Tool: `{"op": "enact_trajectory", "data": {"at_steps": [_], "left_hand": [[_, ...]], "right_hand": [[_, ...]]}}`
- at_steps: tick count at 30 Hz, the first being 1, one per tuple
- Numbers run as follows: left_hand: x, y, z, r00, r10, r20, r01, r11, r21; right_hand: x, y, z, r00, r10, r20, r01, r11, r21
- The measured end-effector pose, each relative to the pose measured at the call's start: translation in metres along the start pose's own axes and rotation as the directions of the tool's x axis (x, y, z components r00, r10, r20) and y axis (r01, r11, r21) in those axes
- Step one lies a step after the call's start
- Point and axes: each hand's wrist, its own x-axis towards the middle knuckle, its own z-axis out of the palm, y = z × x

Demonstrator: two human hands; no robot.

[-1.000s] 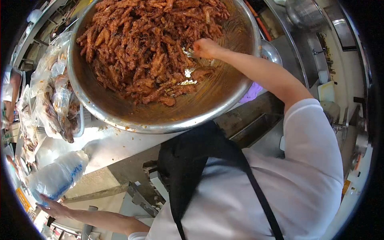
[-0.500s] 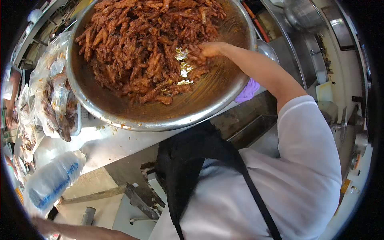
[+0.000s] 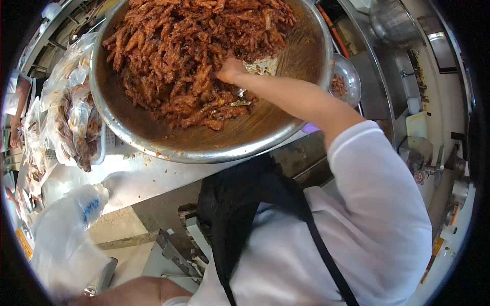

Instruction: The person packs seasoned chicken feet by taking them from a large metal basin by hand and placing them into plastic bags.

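A wide steel bowl (image 3: 204, 155) holds a large heap of reddish-brown, sauce-coated chicken feet (image 3: 168, 61). My right hand (image 3: 232, 70) is pressed into the near right part of the heap, curled around some chicken feet, with its fingertips hidden among them. At the lower left, a clear plastic bag (image 3: 71, 239) with blue print hangs off the table edge, smeared by motion. My left hand (image 3: 76, 300) grips the bag's lower end at the dark edge of the view, its fingers mostly hidden.
The bowl stands on a metal table (image 3: 120, 188) scattered with crumbs. Left of it, clear bags of meat (image 3: 76, 117) fill a white basket (image 3: 104, 145). A smaller metal bowl (image 3: 352, 74) sits at right, near a purple cloth (image 3: 310, 128). Another person's arm (image 3: 19, 107) shows far left.
My right hand has moved left and deeper into the chicken feet. My left hand has shifted down and right, and the plastic bag has changed shape, with its print bunched near the table.
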Motion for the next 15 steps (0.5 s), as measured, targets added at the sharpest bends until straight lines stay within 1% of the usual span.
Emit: {"op": "enact_trajectory", "data": {"at_steps": [1, 2, 4, 5, 6, 7, 8, 9, 10, 12, 13, 14, 15], "left_hand": [[-0.037, 0.009, 0.025, 0.982, -0.169, 0.084, 0.181, 0.969, -0.168], [-0.073, 0.021, 0.044, 0.940, -0.296, 0.169, 0.331, 0.913, -0.240], [-0.129, 0.045, 0.052, 0.898, -0.298, 0.324, 0.381, 0.895, -0.231], [-0.135, 0.023, 0.055, 0.857, -0.323, 0.402, 0.429, 0.880, -0.205], [-0.136, -0.012, 0.056, 0.809, -0.347, 0.476, 0.472, 0.865, -0.172], [-0.139, -0.064, 0.061, 0.771, -0.341, 0.537, 0.440, 0.896, -0.062], [-0.152, -0.107, 0.068, 0.726, -0.338, 0.599, 0.393, 0.919, 0.041], [-0.181, -0.111, 0.076, 0.595, -0.407, 0.693, 0.561, 0.828, 0.005], [-0.211, -0.109, 0.088, 0.447, -0.442, 0.778, 0.711, 0.703, -0.009], [-0.255, -0.138, 0.115, 0.339, -0.464, 0.818, 0.703, 0.703, 0.108], [-0.274, -0.152, 0.132, 0.311, -0.447, 0.839, 0.722, 0.685, 0.097], [-0.289, -0.166, 0.148, 0.285, -0.430, 0.857, 0.741, 0.666, 0.087], [-0.299, -0.179, 0.160, 0.295, -0.457, 0.839, 0.649, 0.741, 0.175]], "right_hand": [[0.001, -0.006, 0.000, 1.000, 0.000, 0.004, 0.000, 0.997, -0.076], [0.007, -0.005, -0.010, 0.998, -0.010, 0.062, 0.012, 0.999, -0.036], [-0.001, 0.008, -0.040, 0.981, -0.004, 0.194, -0.005, 0.999, 0.046], [0.020, 0.028, -0.048, 0.934, -0.042, 0.354, 0.022, 0.998, 0.061], [0.017, 0.039, -0.062, 0.879, -0.101, 0.467, -0.011, 0.973, 0.231], [0.013, 0.049, -0.076, 0.805, -0.158, 0.572, -0.094, 0.918, 0.386], [0.008, 0.060, -0.091, 0.717, -0.212, 0.664, -0.209, 0.844, 0.494], [0.004, 0.066, -0.099, 0.661, -0.267, 0.702, -0.269, 0.788, 0.553], [0.003, 0.070, -0.105, 0.604, -0.329, 0.726, -0.327, 0.728, 0.603], [0.007, 0.072, -0.105, 0.595, -0.370, 0.713, -0.400, 0.633, 0.663], [0.008, 0.072, -0.104, 0.587, -0.392, 0.708, -0.436, 0.583, 0.685], [0.008, 0.070, -0.103, 0.602, -0.392, 0.696, -0.414, 0.592, 0.691], [0.007, 0.068, -0.103, 0.615, -0.393, 0.684, -0.391, 0.601, 0.697]]}}
